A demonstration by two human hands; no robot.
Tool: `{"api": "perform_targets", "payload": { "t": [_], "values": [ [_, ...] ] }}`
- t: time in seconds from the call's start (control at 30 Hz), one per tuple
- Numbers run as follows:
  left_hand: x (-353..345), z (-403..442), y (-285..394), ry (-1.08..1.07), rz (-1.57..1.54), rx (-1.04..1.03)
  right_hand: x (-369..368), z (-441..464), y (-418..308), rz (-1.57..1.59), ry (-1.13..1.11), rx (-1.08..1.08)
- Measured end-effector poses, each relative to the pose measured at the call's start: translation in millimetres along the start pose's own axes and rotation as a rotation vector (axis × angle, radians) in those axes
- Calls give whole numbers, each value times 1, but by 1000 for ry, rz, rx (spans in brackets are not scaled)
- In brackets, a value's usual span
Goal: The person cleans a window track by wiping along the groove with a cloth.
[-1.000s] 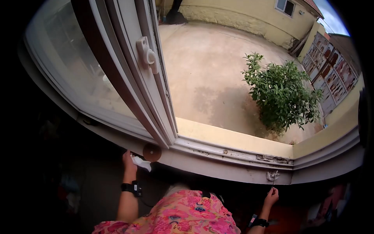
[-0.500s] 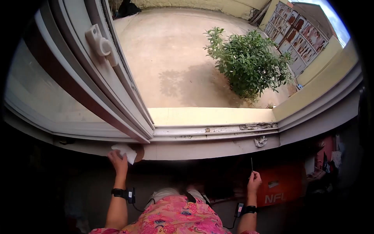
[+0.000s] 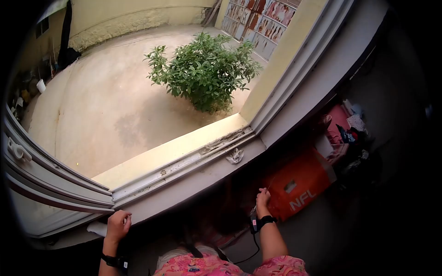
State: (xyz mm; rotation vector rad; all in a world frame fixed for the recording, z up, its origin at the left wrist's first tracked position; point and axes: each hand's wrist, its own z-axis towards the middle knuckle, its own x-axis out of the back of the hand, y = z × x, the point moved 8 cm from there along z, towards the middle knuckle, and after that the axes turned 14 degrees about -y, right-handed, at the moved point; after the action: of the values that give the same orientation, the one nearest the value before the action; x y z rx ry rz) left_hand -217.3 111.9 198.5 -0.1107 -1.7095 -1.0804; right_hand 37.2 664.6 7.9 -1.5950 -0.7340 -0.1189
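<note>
My left hand (image 3: 119, 224) is at the inner sill (image 3: 184, 183), by the lower corner of the sliding window sash (image 3: 60, 186). Its fingers are curled closed, and what they hold, if anything, is hidden. A crumpled white paper or cloth (image 3: 95, 228) lies on the sill just left of that hand. Below the sill, my right hand (image 3: 263, 198) pinches a thin stick-like tool, which barely shows against the dark background. The window track (image 3: 184, 164) has dirt and flaking patches, most of them toward its right end.
A crumpled white wad (image 3: 235, 156) sits on the sill at the right. Beneath it stands an orange NFL-marked box or bag (image 3: 301, 181), beside piled cloth items (image 3: 343, 129). Outside are a bush (image 3: 202, 73), a concrete yard (image 3: 101, 106) and a rusty gate (image 3: 258, 20).
The view has turned rightward and tilted. My left hand was holding the white paper or cloth; now that lies beside it on the sill. My right hand still pinches the thin tool.
</note>
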Motion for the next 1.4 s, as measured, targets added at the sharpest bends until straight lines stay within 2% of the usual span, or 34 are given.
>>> {"api": "perform_targets", "payload": {
  "t": [0.07,0.1,0.2,0.23,0.3,0.33,0.43,0.53,0.7,0.77,0.8,0.9,1.07,1.2,1.27,1.4],
  "values": [
    [-13,38,35,-88,29,-113,-20,30,17,288,-13,-205],
    [-19,58,53,-135,46,-167,-28,43,9,306,-15,-208],
    [-34,118,101,-215,81,-301,-46,80,-20,320,103,-220],
    [-42,139,114,-309,114,-316,-55,97,-26,339,103,-226],
    [-56,179,136,-382,167,-391,-52,118,-33,131,317,-364],
    [-60,200,144,-390,186,-393,-48,108,-65,125,290,-411],
    [-75,257,169,-409,250,-413,-55,125,-83,126,241,-497],
    [-101,308,177,-460,266,-395,-68,134,-98,25,285,-494],
    [-145,375,201,-422,249,-525,-83,151,-77,-46,370,-574],
    [-166,401,214,-433,248,-561,-78,151,-92,-3,444,-410],
    [-176,413,221,-431,245,-593,-76,151,-95,-2,450,-419],
    [-208,442,231,-421,278,-598,-73,145,-99,-16,419,-486],
    [-240,464,243,-398,339,-640,-76,148,-96,-109,430,-442],
    [-246,467,241,-362,366,-673,-78,152,-92,-21,498,-376],
    [-249,464,239,-373,347,-685,-78,150,-95,-48,425,-418],
    [-242,464,245,-366,290,-715,-77,148,-100,-51,428,-447]
  ]
}}
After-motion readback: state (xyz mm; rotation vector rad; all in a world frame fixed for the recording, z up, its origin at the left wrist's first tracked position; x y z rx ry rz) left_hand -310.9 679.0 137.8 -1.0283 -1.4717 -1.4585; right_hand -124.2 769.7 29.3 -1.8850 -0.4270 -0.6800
